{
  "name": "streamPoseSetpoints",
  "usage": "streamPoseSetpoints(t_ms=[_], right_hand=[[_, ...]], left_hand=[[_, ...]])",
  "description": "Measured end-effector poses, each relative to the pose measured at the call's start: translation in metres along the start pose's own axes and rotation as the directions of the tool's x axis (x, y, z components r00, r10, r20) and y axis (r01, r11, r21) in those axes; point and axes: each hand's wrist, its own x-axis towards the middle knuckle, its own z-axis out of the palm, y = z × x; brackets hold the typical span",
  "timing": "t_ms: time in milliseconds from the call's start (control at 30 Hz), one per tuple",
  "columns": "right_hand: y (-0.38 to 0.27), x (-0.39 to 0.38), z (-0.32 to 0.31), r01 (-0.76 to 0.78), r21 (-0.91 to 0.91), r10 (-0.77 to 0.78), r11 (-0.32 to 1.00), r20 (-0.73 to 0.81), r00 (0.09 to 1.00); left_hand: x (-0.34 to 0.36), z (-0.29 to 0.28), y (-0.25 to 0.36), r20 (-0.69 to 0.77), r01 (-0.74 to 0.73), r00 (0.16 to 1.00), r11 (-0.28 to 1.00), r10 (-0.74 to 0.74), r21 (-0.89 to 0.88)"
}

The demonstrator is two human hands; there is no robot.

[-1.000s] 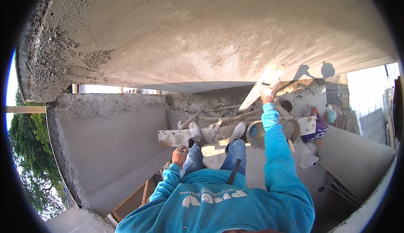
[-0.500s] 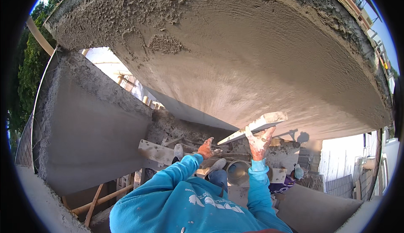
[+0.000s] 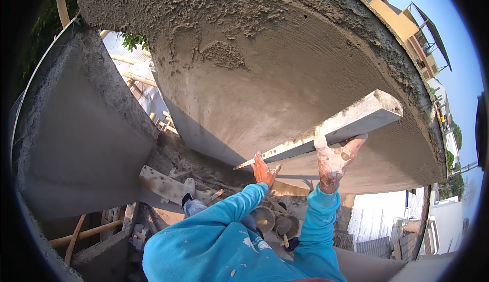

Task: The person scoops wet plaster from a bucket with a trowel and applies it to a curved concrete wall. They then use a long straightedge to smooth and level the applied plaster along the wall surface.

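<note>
A long, straight plasterer's straightedge [image 3: 333, 127], pale and smeared with mortar, slants up along the wet plastered wall [image 3: 285, 78]. My right hand [image 3: 336, 159] grips it from below near its upper, wider end, the thumb up over its near edge. Toward the lower, narrow end, my left hand [image 3: 264, 170] is open, fingers stretched and thumb apart, with the fingertips at the bar's edge. Whether they press on it I cannot tell. Both hands are coated with mortar. Smooth plaster covers the wall's middle; its upper left part is rough and lumpy.
Below me are buckets [image 3: 287, 227] and a plank [image 3: 162, 182], beside my shoe [image 3: 189, 186]. A smooth grey wall [image 3: 97, 144] rises at the left, with a bamboo pole [image 3: 86, 234] under it. Metal sheets [image 3: 374, 216] and buildings lie beyond at the right.
The straightedge has come up and to the right in view, held in my right hand. My left hand has moved up to its lower end. The view has shifted, and another person at lower right has left it.
</note>
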Motion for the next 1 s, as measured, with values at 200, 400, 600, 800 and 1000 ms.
streamPoseSetpoints(t_ms=[200, 400, 600, 800, 1000], right_hand=[[-0.019, 0.013, 0.036, 0.045, -0.115, -0.045, 0.992, 0.000, 0.999], [-0.034, 0.074, 0.056, 0.102, -0.190, -0.101, 0.976, 0.016, 0.995], [-0.038, 0.137, 0.063, 0.259, -0.422, -0.301, 0.869, -0.034, 0.953], [-0.034, 0.183, 0.058, 0.200, -0.576, -0.283, 0.793, -0.057, 0.958], [0.009, 0.145, 0.000, 0.395, -0.388, -0.391, 0.833, 0.092, 0.916]], left_hand=[[0.039, -0.005, 0.010, -0.047, 0.095, 0.994, 0.995, -0.096, -0.038], [0.060, 0.000, 0.075, -0.314, 0.032, 0.947, 0.992, -0.070, -0.124], [0.086, 0.023, 0.106, -0.526, -0.188, 0.850, 0.935, 0.001, -0.302], [0.106, 0.019, 0.112, -0.656, -0.320, 0.748, 0.920, 0.099, -0.227], [0.131, -0.007, 0.115, -0.663, -0.405, 0.724, 0.896, 0.192, -0.183]])
